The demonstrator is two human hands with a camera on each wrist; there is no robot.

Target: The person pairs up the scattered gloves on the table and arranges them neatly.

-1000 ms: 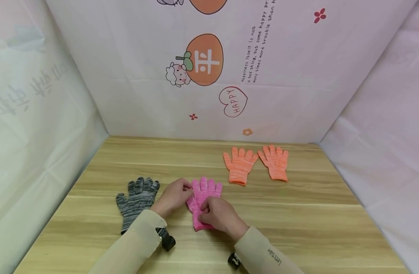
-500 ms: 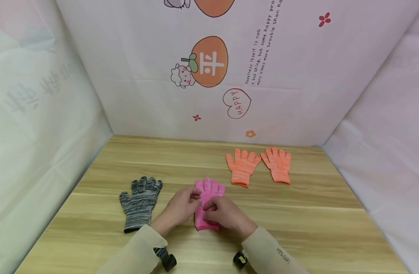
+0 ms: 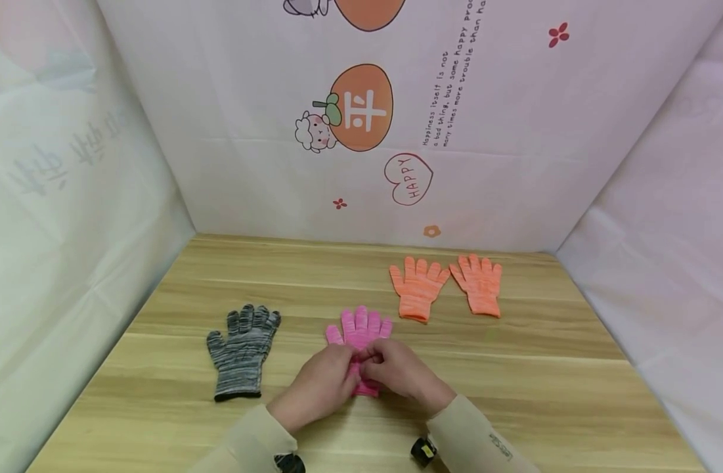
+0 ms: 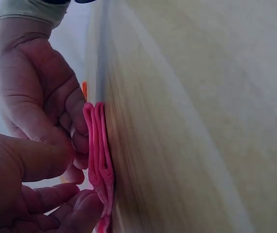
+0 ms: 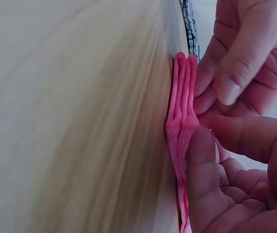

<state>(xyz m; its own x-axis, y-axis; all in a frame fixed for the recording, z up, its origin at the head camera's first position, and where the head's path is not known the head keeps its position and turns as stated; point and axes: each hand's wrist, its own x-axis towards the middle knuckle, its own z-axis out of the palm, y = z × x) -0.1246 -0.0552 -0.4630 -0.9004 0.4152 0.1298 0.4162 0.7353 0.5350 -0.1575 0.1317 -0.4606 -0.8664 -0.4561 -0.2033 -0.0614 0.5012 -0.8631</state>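
Left hand (image 3: 322, 381) and right hand (image 3: 401, 371) curl over pink gloves (image 3: 362, 333), grip unclear; wood-grain table (image 3: 544, 394) beneath, printed white wall (image 3: 491, 190) beyond.

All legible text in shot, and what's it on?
"HAPPY": heart on back wall.
"Happiness itself is not / a bad thing, but some happy pro… / many times more trouble than ha…": back wall; last two lines cut off by frame.
"平", sideways: orange fruit on back wall.
Too faint: script on left wall.
Too blurred: print on right sleeve.
Wrist views: none.
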